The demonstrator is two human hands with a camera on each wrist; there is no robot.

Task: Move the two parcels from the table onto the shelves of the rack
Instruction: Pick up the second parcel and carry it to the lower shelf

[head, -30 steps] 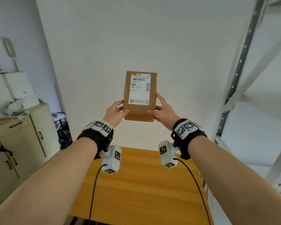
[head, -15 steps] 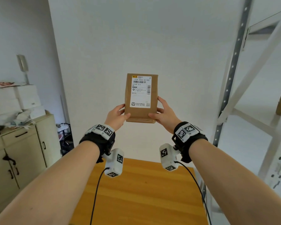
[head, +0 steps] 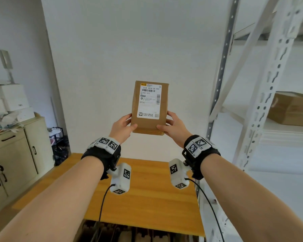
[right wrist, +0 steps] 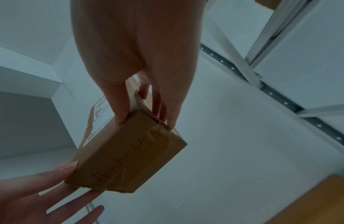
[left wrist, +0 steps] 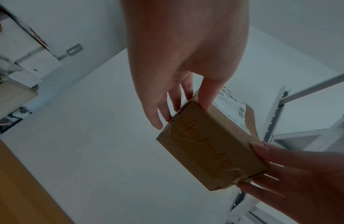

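Observation:
A brown cardboard parcel point(head: 150, 109) with a white shipping label is held upright in the air, above the far end of the wooden table point(head: 147, 203). My left hand point(head: 128, 124) pinches its lower left corner, thumb on the front and fingers behind. My right hand point(head: 170, 123) pinches the lower right corner the same way. From below, the parcel point(left wrist: 211, 148) shows a taped bottom with handwriting, which also appears on the parcel point(right wrist: 128, 151) in the right wrist view. A second brown parcel point(head: 292, 110) lies on a shelf of the white rack point(head: 269, 95) at right.
A white wall stands close behind the held parcel. A beige cabinet point(head: 16, 154) with stacked white boxes point(head: 9, 100) is at far left. The rack's perforated uprights and a diagonal brace point(head: 234, 70) stand between the parcel and the shelves.
Both hands keep their hold while the parcel rises away from the table. The view has swung right, showing more of the rack and the parcel on its shelf.

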